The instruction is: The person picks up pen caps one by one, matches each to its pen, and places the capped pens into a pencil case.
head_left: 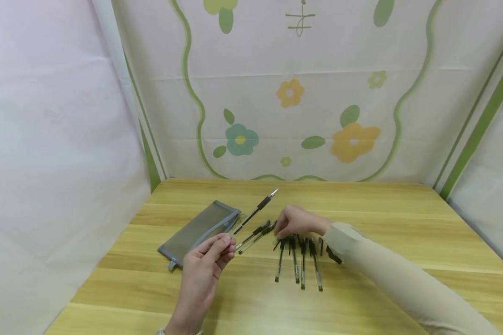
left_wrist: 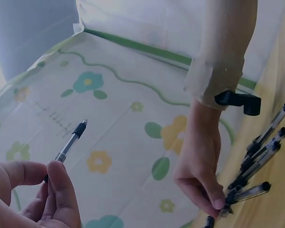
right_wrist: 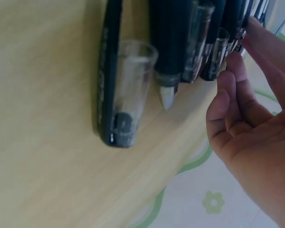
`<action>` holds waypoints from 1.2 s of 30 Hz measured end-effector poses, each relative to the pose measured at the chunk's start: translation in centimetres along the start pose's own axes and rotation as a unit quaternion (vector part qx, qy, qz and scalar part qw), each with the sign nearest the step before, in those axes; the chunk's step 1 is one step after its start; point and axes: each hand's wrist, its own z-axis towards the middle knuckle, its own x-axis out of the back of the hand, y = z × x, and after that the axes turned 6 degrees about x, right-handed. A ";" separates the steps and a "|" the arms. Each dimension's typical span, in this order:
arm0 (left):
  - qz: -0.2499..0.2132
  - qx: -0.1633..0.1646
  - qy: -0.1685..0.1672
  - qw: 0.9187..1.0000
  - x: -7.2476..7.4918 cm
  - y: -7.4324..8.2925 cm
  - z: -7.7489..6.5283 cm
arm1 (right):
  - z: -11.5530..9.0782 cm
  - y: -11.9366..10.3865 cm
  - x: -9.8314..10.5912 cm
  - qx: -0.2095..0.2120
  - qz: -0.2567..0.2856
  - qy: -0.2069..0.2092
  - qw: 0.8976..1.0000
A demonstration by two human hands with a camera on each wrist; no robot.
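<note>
Head view: I find the left hand pinching an uncapped pen by its rear end between thumb and fingers, raised above the wood-grain tabletop, nib pointing away. Right hand: fingers curled, tips at the left end of a row of pens; I cannot tell whether anything is gripped. Two further pens lie near the grey pouch. Pale lettering on a black cap clip, script on the wall cloth and small sleeve print: all unreadable to me.
</note>
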 end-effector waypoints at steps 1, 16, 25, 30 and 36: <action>-0.001 0.001 0.002 1.000 0.1 -0.1 0.0 | 0.1 0.0 0.0 0.001 -0.001 -0.002 1.000; 0.007 0.008 0.020 1.000 0.8 -0.6 0.8 | 0.0 0.7 -0.1 0.009 -0.002 -0.007 1.000; 0.008 0.019 0.021 1.000 0.8 -0.7 0.8 | -0.5 1.1 0.3 0.005 0.020 0.012 1.000; 0.007 0.015 0.024 1.000 0.7 -0.7 0.7 | -1.0 0.8 0.7 -0.008 0.032 0.059 0.998; 0.005 0.013 0.024 1.000 0.6 -0.7 0.7 | -1.7 0.4 1.4 -0.010 0.068 0.112 0.991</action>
